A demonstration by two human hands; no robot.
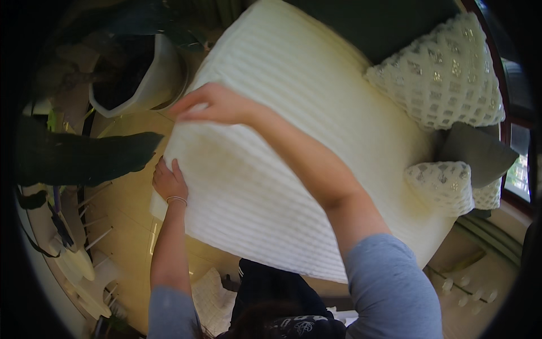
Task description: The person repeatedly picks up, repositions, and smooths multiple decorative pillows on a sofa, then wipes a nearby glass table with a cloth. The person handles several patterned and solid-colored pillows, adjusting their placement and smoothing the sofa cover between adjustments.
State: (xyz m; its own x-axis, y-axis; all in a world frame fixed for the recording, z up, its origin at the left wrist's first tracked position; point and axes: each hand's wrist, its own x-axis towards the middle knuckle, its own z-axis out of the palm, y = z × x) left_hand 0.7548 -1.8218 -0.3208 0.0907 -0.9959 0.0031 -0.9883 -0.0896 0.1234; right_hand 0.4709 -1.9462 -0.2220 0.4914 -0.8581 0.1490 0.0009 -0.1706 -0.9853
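A white ribbed cover (262,207) is spread over a broad, flat piece of furniture in front of me, probably a sofa or daybed. My left hand (170,181) grips its left edge, with the thumb on top and the fingers curled over the side. Farther along that edge, my right hand (214,104) pinches a bit of the white fabric between thumb and fingers. Motion blurs the right fingertips. The right forearm reaches across the cover, hiding part of it.
Left stands a white planter (163,80) with a large dark leaf (97,156) beside it. Patterned white cushions (449,76) and a grey cushion (476,152) lie at the right. A dark green surface (381,25) adjoins the cover's far side. Tiled floor (123,212) shows at left.
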